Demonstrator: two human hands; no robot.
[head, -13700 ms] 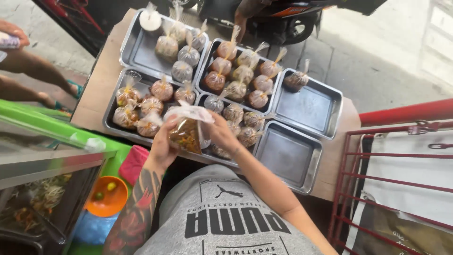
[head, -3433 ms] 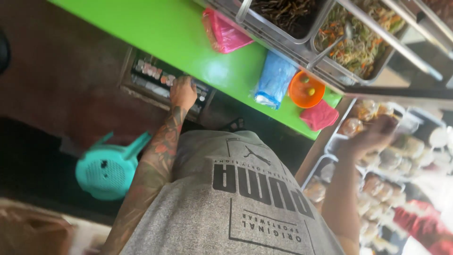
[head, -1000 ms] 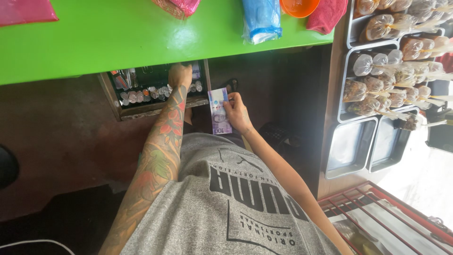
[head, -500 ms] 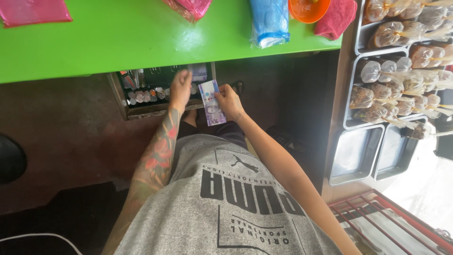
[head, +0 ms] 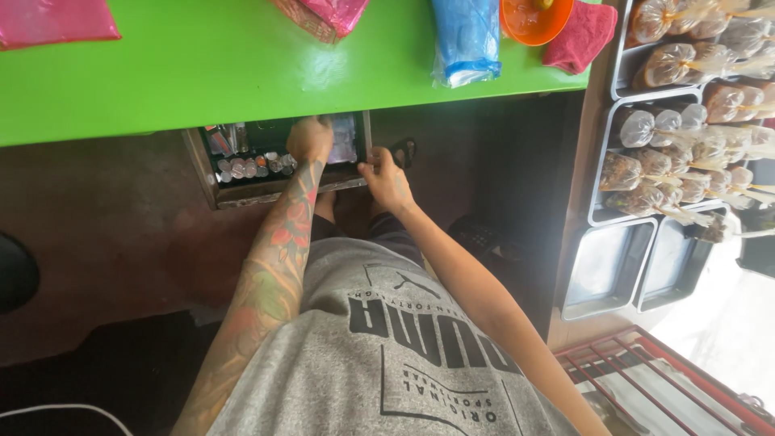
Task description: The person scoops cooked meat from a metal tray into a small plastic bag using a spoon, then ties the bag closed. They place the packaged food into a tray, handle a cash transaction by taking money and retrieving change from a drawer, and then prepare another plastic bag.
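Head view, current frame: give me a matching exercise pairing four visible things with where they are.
Things:
1. left hand
2. right hand
3. orange bowl
4. row of coins

Places:
A. on the green counter, beside a red cloth
B. inside the open drawer, reaching toward its back
C. at the drawer's front right corner
D. lined up in the drawer, left of the tattooed forearm

Pairs: 1-B, 2-C, 3-A, 4-D

Daylight bright, overexposed glare at lower right, sheen on green tabletop (head: pixel 202 73), deep shadow beneath it, mild wide-angle edge distortion, focus acceptable
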